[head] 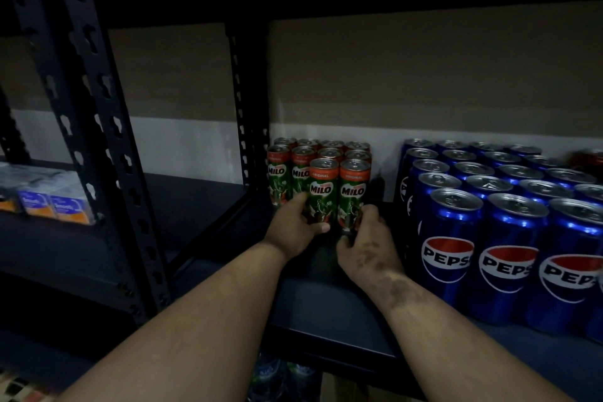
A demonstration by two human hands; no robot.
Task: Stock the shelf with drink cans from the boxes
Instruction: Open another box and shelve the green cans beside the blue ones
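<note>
Several slim green and red Milo cans [298, 160] stand in rows at the back left of the dark shelf board [326, 300]. My left hand [293, 225] grips the base of the front left Milo can [322, 191]. Beside it, my right hand [367, 238] grips the base of the front right Milo can [354, 191]. Both held cans stand upright on the shelf, touching each other and the row behind.
A block of several blue Pepsi cans [509, 232] fills the shelf's right side, close to my right wrist. A black perforated upright [98, 127] stands at the left. Small drink cartons [49, 202] sit on the neighbouring shelf at far left. Bottles show dimly below the shelf edge.
</note>
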